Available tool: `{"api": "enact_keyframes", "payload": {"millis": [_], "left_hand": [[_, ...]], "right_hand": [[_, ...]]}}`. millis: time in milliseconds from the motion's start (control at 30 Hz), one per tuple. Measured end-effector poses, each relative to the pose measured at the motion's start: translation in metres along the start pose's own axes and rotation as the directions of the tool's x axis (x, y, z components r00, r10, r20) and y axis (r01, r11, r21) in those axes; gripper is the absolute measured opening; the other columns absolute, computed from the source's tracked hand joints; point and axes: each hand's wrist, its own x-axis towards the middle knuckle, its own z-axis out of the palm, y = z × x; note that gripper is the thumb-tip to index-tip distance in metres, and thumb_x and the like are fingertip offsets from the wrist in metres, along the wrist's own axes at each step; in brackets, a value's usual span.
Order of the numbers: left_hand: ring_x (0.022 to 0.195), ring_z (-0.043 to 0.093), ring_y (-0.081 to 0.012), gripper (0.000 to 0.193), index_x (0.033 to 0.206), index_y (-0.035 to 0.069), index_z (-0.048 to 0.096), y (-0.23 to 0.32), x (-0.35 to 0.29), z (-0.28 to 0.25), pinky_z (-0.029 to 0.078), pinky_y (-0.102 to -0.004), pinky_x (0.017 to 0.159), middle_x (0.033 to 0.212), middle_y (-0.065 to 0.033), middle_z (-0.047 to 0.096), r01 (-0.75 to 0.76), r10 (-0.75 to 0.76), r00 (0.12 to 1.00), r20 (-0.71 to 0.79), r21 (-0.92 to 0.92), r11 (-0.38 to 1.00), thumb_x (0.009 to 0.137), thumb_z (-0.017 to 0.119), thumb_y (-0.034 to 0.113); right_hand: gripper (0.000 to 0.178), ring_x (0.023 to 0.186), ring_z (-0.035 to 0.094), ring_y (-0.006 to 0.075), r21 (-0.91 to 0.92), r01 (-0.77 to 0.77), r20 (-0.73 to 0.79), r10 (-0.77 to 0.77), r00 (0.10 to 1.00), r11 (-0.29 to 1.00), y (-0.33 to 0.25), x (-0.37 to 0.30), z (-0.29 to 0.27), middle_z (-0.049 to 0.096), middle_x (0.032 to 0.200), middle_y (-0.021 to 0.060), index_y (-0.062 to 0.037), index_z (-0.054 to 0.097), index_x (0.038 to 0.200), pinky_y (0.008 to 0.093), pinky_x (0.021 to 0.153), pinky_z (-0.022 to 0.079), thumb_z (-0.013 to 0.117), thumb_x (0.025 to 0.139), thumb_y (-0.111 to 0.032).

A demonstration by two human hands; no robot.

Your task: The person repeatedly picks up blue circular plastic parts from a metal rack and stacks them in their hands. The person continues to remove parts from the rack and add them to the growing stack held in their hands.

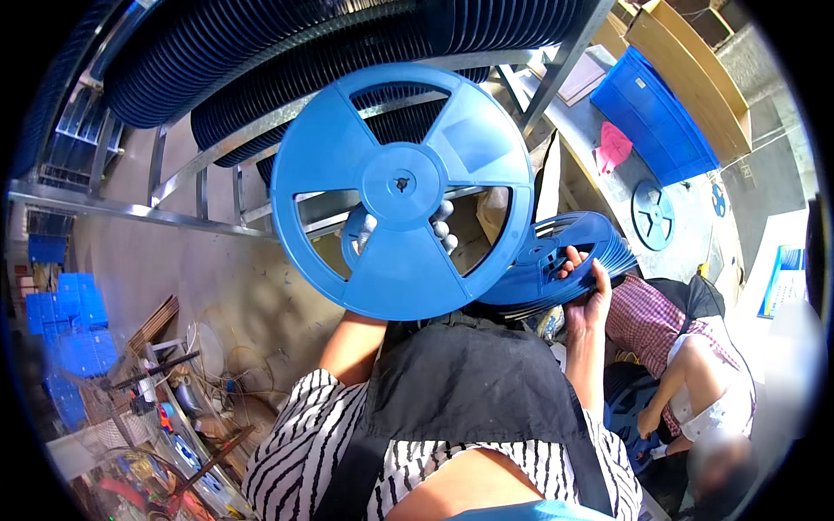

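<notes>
Blue plastic reel [400, 265], just beyond the black apron [478, 382], faces up; the left hand [441, 229] grips it from behind, white-tipped fingers clamped about the hub [415, 185] through 2 openings, presumably for balance. Right hand [591, 291] fingers clamp the stacked reels [586, 230] at an opening, likely keeping their fanned rims together.
</notes>
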Motion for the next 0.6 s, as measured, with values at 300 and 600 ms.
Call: {"api": "enact_keyframes", "payload": {"millis": [300,600], "left_hand": [[0.104,0.061,-0.0271,0.057,0.132,0.000,0.045,0.067,0.026,0.076,0.053,-0.0384,0.091,0.115,-0.0167,0.061,-0.290,0.289,0.953,0.091,0.548,0.784,0.084,0.070,0.019],[0.091,0.063,-0.0198,0.042,0.125,0.008,0.053,0.134,0.191,0.113,0.055,-0.0349,0.079,0.104,-0.0073,0.063,-0.389,0.460,0.855,0.241,0.884,0.259,0.087,0.068,0.017]], "right_hand": [[0.034,0.078,0.060,0.0232,-0.014,0.037,-0.025,-0.037,0.999,0.999,0.003,-0.014,-0.021,0.064,0.092,0.0117,-0.0014,0.057,0.108,0.0375,0.073,0.052,0.063,0.083,-0.024],[0.033,0.072,0.060,0.0216,-0.015,0.057,-0.019,-0.057,0.998,0.998,-0.006,-0.013,-0.015,0.063,0.083,0.0082,-0.0031,0.059,0.104,0.0376,0.072,0.051,0.065,0.078,-0.023]]}}
